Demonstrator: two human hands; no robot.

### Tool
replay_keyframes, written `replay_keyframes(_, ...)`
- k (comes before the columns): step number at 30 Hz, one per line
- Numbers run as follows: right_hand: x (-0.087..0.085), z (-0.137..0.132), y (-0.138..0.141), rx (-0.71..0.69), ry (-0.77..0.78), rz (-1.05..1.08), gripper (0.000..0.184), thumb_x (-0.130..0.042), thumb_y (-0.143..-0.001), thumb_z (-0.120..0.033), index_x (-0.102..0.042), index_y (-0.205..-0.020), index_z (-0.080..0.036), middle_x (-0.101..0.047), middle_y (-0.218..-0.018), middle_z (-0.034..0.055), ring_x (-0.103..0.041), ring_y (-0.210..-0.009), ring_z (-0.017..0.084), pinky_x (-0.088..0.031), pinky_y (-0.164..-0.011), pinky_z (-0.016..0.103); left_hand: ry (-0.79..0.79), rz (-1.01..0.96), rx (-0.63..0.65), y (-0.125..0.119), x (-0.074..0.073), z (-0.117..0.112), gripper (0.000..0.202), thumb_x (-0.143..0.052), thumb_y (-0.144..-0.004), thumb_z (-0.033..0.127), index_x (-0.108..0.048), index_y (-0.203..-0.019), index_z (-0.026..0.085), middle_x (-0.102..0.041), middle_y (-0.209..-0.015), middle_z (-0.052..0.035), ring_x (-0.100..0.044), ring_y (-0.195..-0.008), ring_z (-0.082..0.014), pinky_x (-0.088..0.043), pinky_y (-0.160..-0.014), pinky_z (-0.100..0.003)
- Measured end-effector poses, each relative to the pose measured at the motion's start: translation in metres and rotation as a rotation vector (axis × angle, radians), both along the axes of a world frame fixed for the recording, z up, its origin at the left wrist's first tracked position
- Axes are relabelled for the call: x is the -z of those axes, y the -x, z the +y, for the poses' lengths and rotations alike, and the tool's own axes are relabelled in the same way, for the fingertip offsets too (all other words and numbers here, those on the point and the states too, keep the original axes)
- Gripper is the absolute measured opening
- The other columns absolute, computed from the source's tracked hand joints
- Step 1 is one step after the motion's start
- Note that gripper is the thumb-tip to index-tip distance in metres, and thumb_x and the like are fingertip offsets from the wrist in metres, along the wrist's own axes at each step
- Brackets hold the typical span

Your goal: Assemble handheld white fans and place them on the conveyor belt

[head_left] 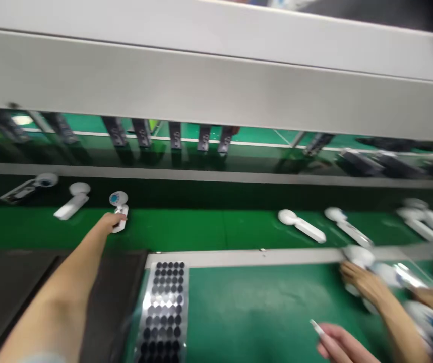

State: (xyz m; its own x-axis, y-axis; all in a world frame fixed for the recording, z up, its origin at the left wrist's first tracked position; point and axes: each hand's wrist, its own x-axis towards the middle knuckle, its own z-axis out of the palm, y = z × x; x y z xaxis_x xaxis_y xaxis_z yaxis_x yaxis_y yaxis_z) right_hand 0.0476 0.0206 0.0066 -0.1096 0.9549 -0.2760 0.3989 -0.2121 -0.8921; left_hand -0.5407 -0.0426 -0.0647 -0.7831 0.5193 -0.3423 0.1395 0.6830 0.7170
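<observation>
On the green belt at the left, my left hand is closed around the handle of a white device with a round head, perhaps a handheld fan; a blue disc marks its head. At the bottom right, my right hand pinches a thin white stick-like piece above the green work surface. Between the two hands lies a clear sheet of black round stickers, in rows.
More white round-headed devices lie along the green belt, left and right. A co-worker's hand is on white parts at the right. A grey beam crosses above. Dark boxes stand behind the belt.
</observation>
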Motion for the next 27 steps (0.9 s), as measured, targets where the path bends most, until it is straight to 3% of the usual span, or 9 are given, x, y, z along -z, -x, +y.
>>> replay_keyframes(2,-0.003,-0.036,0.001,0.014,0.056,-0.014,0.025,-0.062,-0.067,-0.049,-0.063,-0.077,-0.026,-0.058,-0.060,0.0024,-0.054,-0.056,0.019,-0.041,-0.045,0.029,-0.030,-0.169,0.070,-0.037,-0.005,0.006,0.010,-0.054,-0.078,0.013,-0.058,-0.087,0.010,-0.064,-0.078,-0.0042,-0.062,-0.076,-0.0190,-0.051,-0.063,-0.031)
replay_keyframes(4,-0.006,-0.060,0.002,-0.057,0.149,0.022,0.026,-0.057,-0.075,-0.047,-0.060,-0.077,-0.021,-0.057,-0.063,0.0003,-0.047,-0.053,0.013,-0.036,-0.048,0.025,-0.104,-0.324,0.181,-0.084,-0.015,0.009,0.017,-0.055,-0.074,0.010,-0.057,-0.090,0.016,-0.067,-0.084,-0.0009,-0.062,-0.084,-0.0185,-0.051,-0.065,-0.027)
replay_keyframes(7,-0.013,-0.070,-0.002,-0.086,0.162,0.134,0.029,-0.053,-0.081,-0.046,-0.054,-0.085,-0.018,-0.056,-0.066,-0.0016,-0.038,-0.051,0.008,-0.028,-0.049,0.022,-0.252,-0.555,0.277,-0.163,-0.039,0.004,0.047,-0.070,-0.060,0.015,-0.054,-0.102,0.028,-0.066,-0.100,0.0063,-0.060,-0.094,-0.0187,-0.050,-0.064,-0.022)
replay_keyframes(9,-0.019,-0.069,-0.008,-0.089,0.157,0.189,0.030,-0.053,-0.081,-0.046,-0.052,-0.086,-0.017,-0.056,-0.066,-0.0020,-0.036,-0.051,0.007,-0.026,-0.049,0.021,-0.294,-0.601,0.311,-0.219,-0.059,-0.007,0.070,-0.079,-0.050,0.019,-0.049,-0.111,0.036,-0.065,-0.098,0.0079,-0.061,-0.085,-0.0173,-0.048,-0.057,-0.019)
replay_keyframes(12,-0.025,-0.074,-0.015,-0.136,0.125,0.235,0.029,-0.055,-0.080,-0.045,-0.052,-0.085,-0.017,-0.056,-0.068,-0.0019,-0.040,-0.054,0.008,-0.029,-0.053,0.022,-0.319,-0.757,0.379,-0.298,-0.086,-0.026,0.072,-0.081,-0.047,0.023,-0.051,-0.112,0.032,-0.064,-0.091,0.0048,-0.060,-0.071,-0.0133,-0.047,-0.054,-0.018)
replay_keyframes(15,-0.027,-0.084,-0.018,-0.212,0.075,0.254,0.027,-0.055,-0.080,-0.043,-0.054,-0.085,-0.017,-0.055,-0.069,-0.0019,-0.044,-0.059,0.009,-0.032,-0.056,0.022,-0.366,-0.992,0.351,-0.363,-0.096,-0.038,0.054,-0.080,-0.048,0.029,-0.059,-0.097,0.020,-0.064,-0.090,-0.0001,-0.061,-0.070,-0.0146,-0.049,-0.060,-0.023)
replay_keyframes(17,-0.028,-0.089,-0.020,-0.260,0.069,0.268,0.025,-0.053,-0.082,-0.041,-0.054,-0.085,-0.017,-0.054,-0.069,-0.0021,-0.045,-0.059,0.009,-0.033,-0.056,0.023,-0.405,-1.036,0.311,-0.395,-0.094,-0.043,0.048,-0.079,-0.052,0.038,-0.060,-0.090,0.016,-0.064,-0.082,-0.0016,-0.060,-0.066,-0.0138,-0.048,-0.059,-0.024)
replay_keyframes(20,-0.031,-0.096,-0.021,-0.319,0.067,0.285,0.020,-0.051,-0.084,-0.037,-0.054,-0.085,-0.017,-0.054,-0.067,-0.0023,-0.046,-0.060,0.009,-0.036,-0.059,0.023,-0.411,-0.926,0.261,-0.429,-0.088,-0.052,0.049,-0.075,-0.054,0.051,-0.060,-0.081,0.013,-0.058,-0.060,0.0017,-0.054,-0.053,-0.0097,-0.042,-0.047,-0.019)
replay_keyframes(27,-0.036,-0.117,-0.027,-0.436,0.016,0.272,0.014,-0.048,-0.085,-0.030,-0.054,-0.081,-0.018,-0.056,-0.065,-0.0024,-0.049,-0.059,0.009,-0.038,-0.058,0.023,-0.357,-0.811,0.267,-0.467,-0.090,-0.062,0.055,-0.065,-0.055,0.066,-0.052,-0.065,0.014,-0.045,-0.045,0.0053,-0.041,-0.036,-0.0062,-0.031,-0.036,-0.019)
